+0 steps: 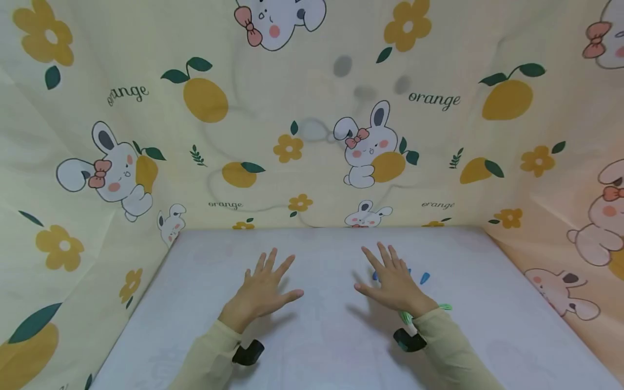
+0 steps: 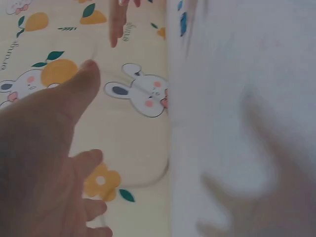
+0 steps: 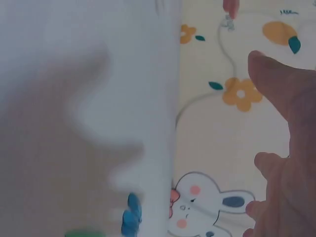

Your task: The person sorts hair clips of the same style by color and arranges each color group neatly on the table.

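Observation:
Both hands hover over the white table with fingers spread, holding nothing. The left hand (image 1: 259,295) is left of centre, its thumb pointing inward; in the left wrist view that hand (image 2: 49,133) shows at the left edge. Over the right half is the right hand (image 1: 394,284), also seen in the right wrist view as a hand (image 3: 286,128) at the right edge. Small blue pieces (image 1: 425,278) lie beside and partly behind the right hand. A green and white bundle (image 1: 407,319) lies under the right wrist, partly hidden by the sleeve.
The white table (image 1: 322,325) is enclosed at the back and sides by cream cloth (image 1: 312,70) printed with rabbits, oranges and flowers. Dark wrist devices sit at the left cuff (image 1: 248,353) and right cuff (image 1: 410,340). Hand shadows fall on the tabletop.

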`<state>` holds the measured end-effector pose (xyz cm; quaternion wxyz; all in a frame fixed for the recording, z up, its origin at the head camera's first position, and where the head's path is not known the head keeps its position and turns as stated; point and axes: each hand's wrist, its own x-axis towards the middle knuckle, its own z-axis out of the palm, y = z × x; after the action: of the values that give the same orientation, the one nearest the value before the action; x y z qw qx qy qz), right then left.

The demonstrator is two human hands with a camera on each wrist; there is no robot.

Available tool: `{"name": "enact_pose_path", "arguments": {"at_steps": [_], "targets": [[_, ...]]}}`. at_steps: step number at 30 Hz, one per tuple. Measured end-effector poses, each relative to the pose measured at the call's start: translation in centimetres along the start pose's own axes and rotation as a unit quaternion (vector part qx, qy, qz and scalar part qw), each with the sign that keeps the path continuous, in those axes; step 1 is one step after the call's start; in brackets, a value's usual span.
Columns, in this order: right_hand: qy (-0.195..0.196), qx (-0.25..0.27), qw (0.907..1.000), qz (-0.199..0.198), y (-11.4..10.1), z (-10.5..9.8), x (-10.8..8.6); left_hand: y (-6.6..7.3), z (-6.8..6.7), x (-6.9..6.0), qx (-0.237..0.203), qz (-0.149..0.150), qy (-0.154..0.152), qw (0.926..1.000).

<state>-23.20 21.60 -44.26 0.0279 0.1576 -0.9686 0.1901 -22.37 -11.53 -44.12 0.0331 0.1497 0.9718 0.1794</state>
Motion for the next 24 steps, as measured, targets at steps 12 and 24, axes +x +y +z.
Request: {"name": "enact_pose_path", "arguments": {"at_steps": [12,24], "targets": [[-0.009,0.057,0.9983,-0.012,3.6,-1.1,0.6,1.3,2.5,2.3,-0.041,0.080,0.020,0.9958],[-0.081,0.167,0.9816,0.044,7.9,-0.2,1.5,3.8,4.8,4.5,-0.154,0.126,-0.017,0.9799]]}}
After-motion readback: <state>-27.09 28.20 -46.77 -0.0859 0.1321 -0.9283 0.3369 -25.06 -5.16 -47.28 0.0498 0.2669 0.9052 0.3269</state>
